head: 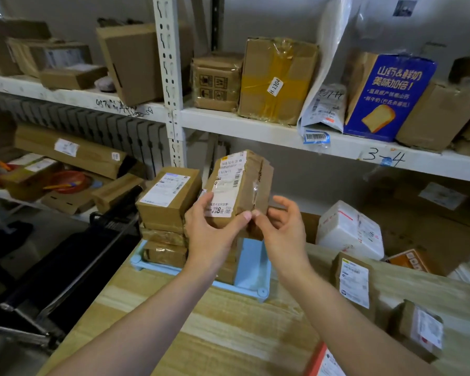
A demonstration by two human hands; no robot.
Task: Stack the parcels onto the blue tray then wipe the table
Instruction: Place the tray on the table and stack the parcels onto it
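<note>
A pale metal shelving rack is filling the background, carrying cardboard boxes on its boards. Below it, the wooden worktop is stretching towards the viewer. Both forearms are reaching forward and upward over it, and they are converging above the blue tray at its far edge.

A stack of parcels is standing on the left part of that tray. Further parcels are lying on the worktop to the right: a white one, a labelled brown one and a smaller one.

The brown parcel is being held upright in the air above the tray, just beside the top of the stack, with its label facing the camera.

The left hand is gripping the parcel's lower end, its back turned to the camera and its fingers wrapping onto the label. The right hand is touching the parcel's lower right corner with its thumb tip only. Its other fingers are hanging loosely curved just beside the parcel, and they are holding nothing.
</note>
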